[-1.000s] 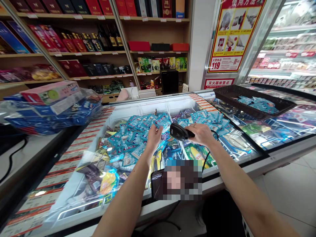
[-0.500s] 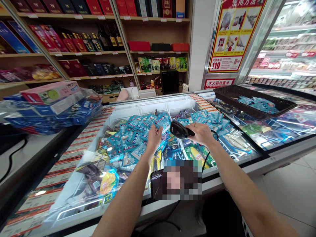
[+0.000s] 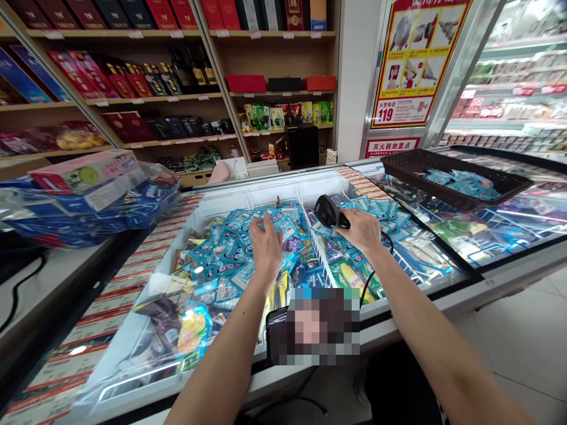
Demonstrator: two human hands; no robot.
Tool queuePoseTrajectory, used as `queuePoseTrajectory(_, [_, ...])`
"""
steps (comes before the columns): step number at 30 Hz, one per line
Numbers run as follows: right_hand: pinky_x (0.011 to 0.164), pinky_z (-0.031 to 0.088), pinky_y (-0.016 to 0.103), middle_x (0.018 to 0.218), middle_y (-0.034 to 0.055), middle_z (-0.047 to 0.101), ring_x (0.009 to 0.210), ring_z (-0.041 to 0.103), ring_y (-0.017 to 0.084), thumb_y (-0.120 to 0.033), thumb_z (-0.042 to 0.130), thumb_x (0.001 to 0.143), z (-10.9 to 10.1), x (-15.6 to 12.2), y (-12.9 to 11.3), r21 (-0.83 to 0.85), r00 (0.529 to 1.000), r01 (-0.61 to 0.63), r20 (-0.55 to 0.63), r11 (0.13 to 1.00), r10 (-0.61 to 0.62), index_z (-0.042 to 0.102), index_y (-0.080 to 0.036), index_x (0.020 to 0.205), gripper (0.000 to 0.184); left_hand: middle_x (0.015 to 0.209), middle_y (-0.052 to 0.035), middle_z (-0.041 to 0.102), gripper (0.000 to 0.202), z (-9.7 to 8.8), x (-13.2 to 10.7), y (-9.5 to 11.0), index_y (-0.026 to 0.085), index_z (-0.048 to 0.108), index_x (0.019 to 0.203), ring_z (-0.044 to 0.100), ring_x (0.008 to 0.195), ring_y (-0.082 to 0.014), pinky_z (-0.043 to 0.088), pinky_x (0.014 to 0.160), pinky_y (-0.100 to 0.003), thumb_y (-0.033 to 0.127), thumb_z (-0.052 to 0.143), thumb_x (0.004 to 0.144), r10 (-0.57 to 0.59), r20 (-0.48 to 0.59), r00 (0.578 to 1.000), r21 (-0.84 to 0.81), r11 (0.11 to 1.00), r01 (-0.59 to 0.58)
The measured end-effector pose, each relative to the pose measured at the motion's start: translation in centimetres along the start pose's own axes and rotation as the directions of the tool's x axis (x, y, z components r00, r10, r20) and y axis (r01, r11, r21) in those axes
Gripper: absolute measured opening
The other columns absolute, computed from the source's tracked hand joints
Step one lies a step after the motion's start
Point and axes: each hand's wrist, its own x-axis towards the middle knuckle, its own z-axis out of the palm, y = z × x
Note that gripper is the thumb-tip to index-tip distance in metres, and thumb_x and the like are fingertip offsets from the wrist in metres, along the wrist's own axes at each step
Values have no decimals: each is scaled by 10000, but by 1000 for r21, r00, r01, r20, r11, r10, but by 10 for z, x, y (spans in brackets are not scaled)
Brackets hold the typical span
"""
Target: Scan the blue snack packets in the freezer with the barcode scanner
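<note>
My right hand point(image 3: 364, 229) grips a black handheld barcode scanner point(image 3: 329, 212), its head pointing left over the open chest freezer point(image 3: 248, 190). My left hand point(image 3: 266, 243) reaches into the freezer and rests on a heap of blue packets point(image 3: 230, 242), fingers curled round the edge of one. A black cable point(image 3: 376, 265) trails down from the scanner toward me. A wire divider point(image 3: 319, 251) separates the blue packets from more packets on the right.
A black basket point(image 3: 447, 174) with a few blue packets sits on the freezer lid at right. Bagged boxes point(image 3: 88, 195) lie on the counter at left. A dark device with a blurred screen point(image 3: 277, 333) leans at the freezer's near edge. Shelves of boxed goods stand behind.
Both hands moved further away over the freezer. My left hand shifted left onto the blue packets, and the scanner rose a little and moved back.
</note>
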Motion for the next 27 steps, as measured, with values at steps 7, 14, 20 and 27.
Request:
queuePoseTrajectory(7, [676, 380, 296, 900, 74, 667, 838, 587, 221, -400, 610, 770, 3, 6, 2, -3, 999, -37, 39, 999, 37, 614, -215, 1028, 318, 1313, -120, 449, 371, 0, -3, 16, 235, 522, 1209, 380, 1200, -323, 301, 954, -462, 345, 456, 861, 168, 132, 977, 89, 979, -181])
queuePoseTrajectory(14, [674, 377, 292, 909, 50, 661, 851, 590, 225, -404, 607, 774, 1, 8, -1, -13, 999, -32, 36, 999, 32, 591, -239, 1060, 331, 1077, -131, 583, 525, 30, 12, 29, 190, 607, 1089, 481, 1061, -299, 341, 899, -416, 601, 446, 804, 157, 284, 946, -33, 988, -154])
queuePoseTrajectory(20, [654, 382, 292, 891, 70, 667, 811, 595, 224, -405, 618, 760, 3, 8, -2, -15, 999, -16, 39, 1000, 16, 598, -220, 1066, 358, 1054, -130, 583, 550, 45, 24, 40, 198, 647, 973, 474, 1055, -328, 318, 915, -450, 659, 555, 686, 82, 352, 933, 14, 996, -93])
queuePoseTrajectory(27, [654, 386, 289, 901, 63, 667, 821, 599, 225, -399, 611, 761, 2, 8, -4, -8, 1000, 2, 26, 1000, -1, 602, -226, 1061, 347, 901, -75, 610, 407, 48, 27, 29, 192, 565, 923, 554, 903, -259, 404, 813, -407, 462, 684, 643, -7, 357, 934, -230, 968, 95])
